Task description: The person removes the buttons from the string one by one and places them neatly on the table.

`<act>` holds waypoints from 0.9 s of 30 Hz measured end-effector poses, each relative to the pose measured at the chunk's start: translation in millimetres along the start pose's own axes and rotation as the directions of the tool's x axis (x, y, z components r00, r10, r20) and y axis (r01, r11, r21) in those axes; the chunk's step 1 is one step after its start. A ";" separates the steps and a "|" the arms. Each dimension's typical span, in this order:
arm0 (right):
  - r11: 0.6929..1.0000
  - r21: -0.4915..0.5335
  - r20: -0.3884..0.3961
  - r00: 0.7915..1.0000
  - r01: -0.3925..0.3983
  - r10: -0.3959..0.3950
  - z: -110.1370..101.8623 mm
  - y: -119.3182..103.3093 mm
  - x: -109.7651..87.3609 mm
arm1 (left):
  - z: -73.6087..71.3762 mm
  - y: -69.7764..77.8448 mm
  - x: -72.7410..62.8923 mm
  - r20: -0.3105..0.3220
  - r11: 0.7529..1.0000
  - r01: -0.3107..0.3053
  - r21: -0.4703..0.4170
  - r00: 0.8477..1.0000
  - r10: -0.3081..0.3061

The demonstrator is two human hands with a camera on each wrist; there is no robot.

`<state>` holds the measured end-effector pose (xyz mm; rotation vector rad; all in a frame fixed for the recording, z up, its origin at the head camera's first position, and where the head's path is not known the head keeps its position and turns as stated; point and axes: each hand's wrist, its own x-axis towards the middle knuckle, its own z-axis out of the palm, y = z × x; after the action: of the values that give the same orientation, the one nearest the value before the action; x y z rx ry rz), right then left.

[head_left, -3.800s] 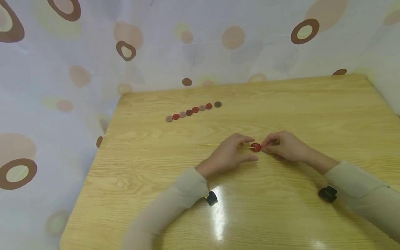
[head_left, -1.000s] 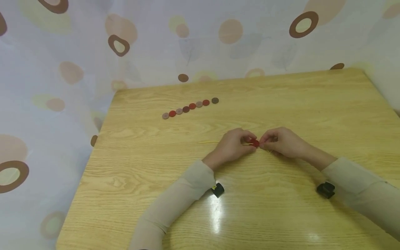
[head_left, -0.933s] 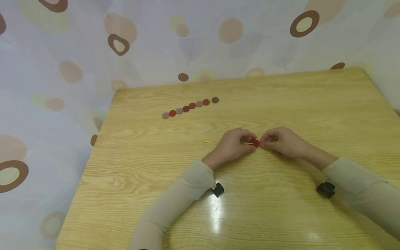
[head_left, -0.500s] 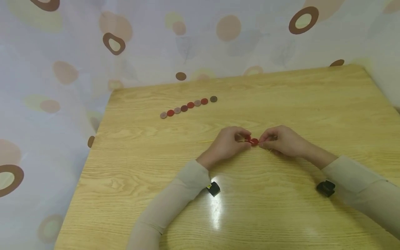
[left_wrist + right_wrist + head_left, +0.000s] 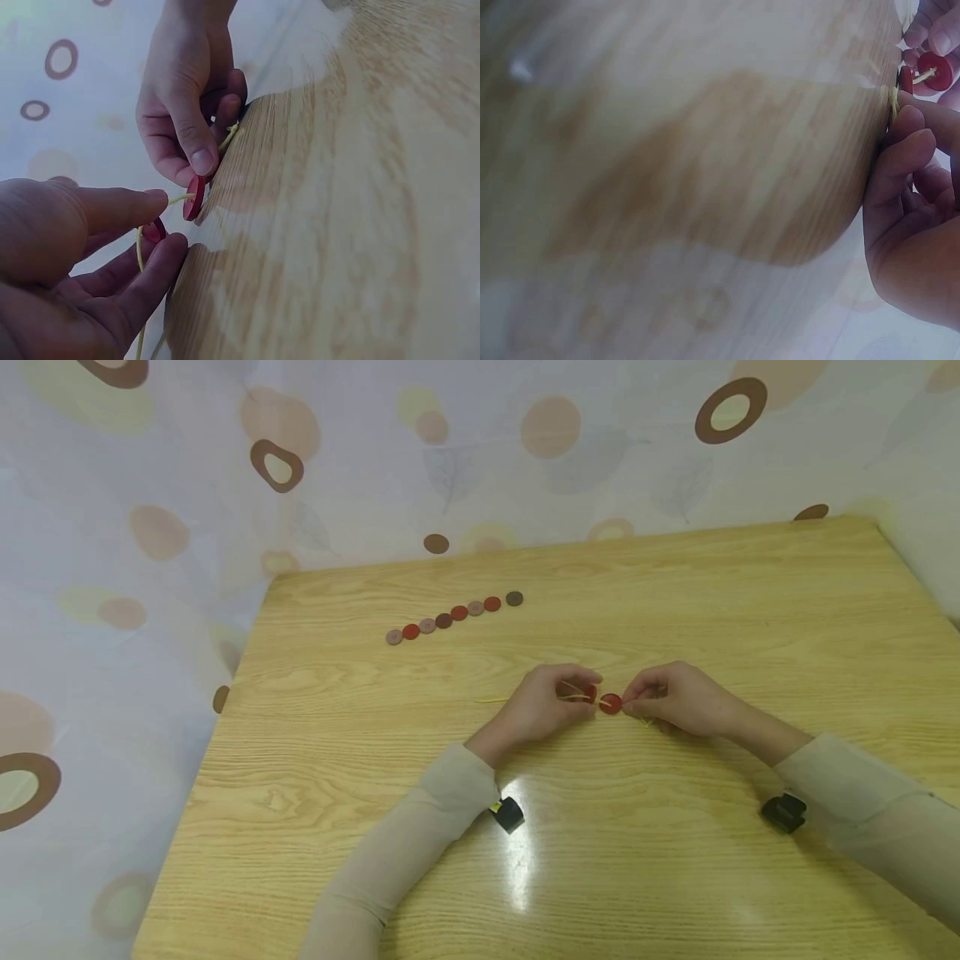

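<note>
Two red buttons are strung on a yellow cord between the hands. The left hand pinches one red button between its thumb and fingers, which partly hide it. Close by on the right, the other red button sits at the fingertips of the right hand, which pinches its edge. The yellow cord runs from that button to the left hand, and its tail lies on the table to the left. Behind the right fingertips a small knotted cord end shows.
Farther back on the wooden table, a slanting row of several red, pinkish and brown buttons lies flat. A dark brown button sits slightly apart at its right end. A patterned curtain hangs behind the table.
The left hand, spread around the cord earlier, has closed on a red button and drawn it slightly left. A short gap now shows between the two buttons. The right hand has barely moved.
</note>
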<state>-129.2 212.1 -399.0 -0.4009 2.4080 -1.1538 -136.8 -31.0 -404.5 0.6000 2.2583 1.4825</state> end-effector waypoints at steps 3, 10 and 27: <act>1.000 -0.002 0.006 1.000 0.007 -0.007 -0.2 -0.2 -0.2 | -0.8 -0.4 -0.8 0.003 1.000 -0.008 0.002 1.000 0.008; 1.000 -0.003 0.010 1.000 0.005 -0.005 0.2 -1.1 1.1 | -1.9 -3.2 -1.3 -0.012 1.000 -0.011 -0.001 1.000 0.011; 1.000 -0.009 0.006 1.000 0.018 -0.018 1.9 -2.0 4.7 | -5.7 -4.9 -2.4 -0.036 1.000 -0.012 -0.021 0.999 0.011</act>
<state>-132.1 207.5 -399.7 -0.4299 2.4103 -1.1481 -138.5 -38.3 -406.7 0.5860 2.2661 1.5327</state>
